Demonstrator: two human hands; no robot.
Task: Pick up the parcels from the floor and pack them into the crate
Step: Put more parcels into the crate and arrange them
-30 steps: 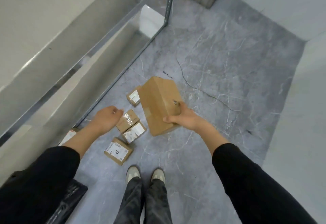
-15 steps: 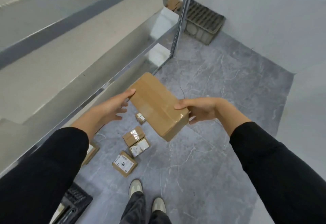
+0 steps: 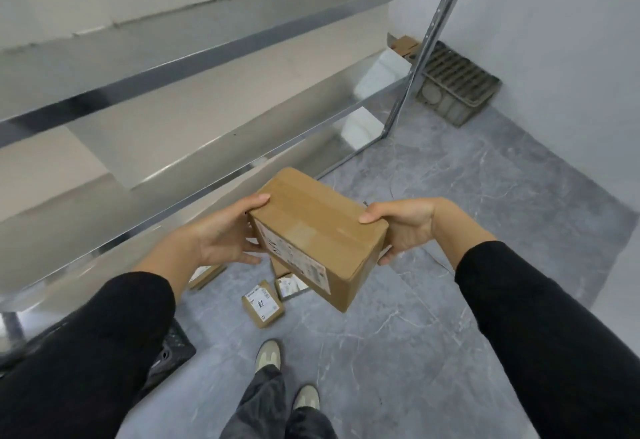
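Note:
I hold a large brown cardboard parcel (image 3: pixel 318 234) in the air in front of me, its labelled side facing me. My left hand (image 3: pixel 221 238) grips its left end, thumb on top and fingers underneath. My right hand (image 3: pixel 405 227) grips the right end the same way. Small parcels lie on the grey floor below: one with a white label (image 3: pixel 262 304), one partly hidden behind the big parcel (image 3: pixel 290 285), one under my left wrist (image 3: pixel 204 276). A dark crate (image 3: pixel 169 359) shows at lower left, mostly hidden by my left sleeve.
A metal shelving rack (image 3: pixel 207 127) runs along the left, its upright post (image 3: pixel 420 47) at the far end. A grey slatted crate (image 3: pixel 457 85) stands in the far corner beside a small cardboard box (image 3: pixel 403 44). My feet (image 3: pixel 268 355) stand on the marble floor.
The parcel has risen from near the floor to chest height. My left hand has closed onto its left end, and the label side has turned toward me.

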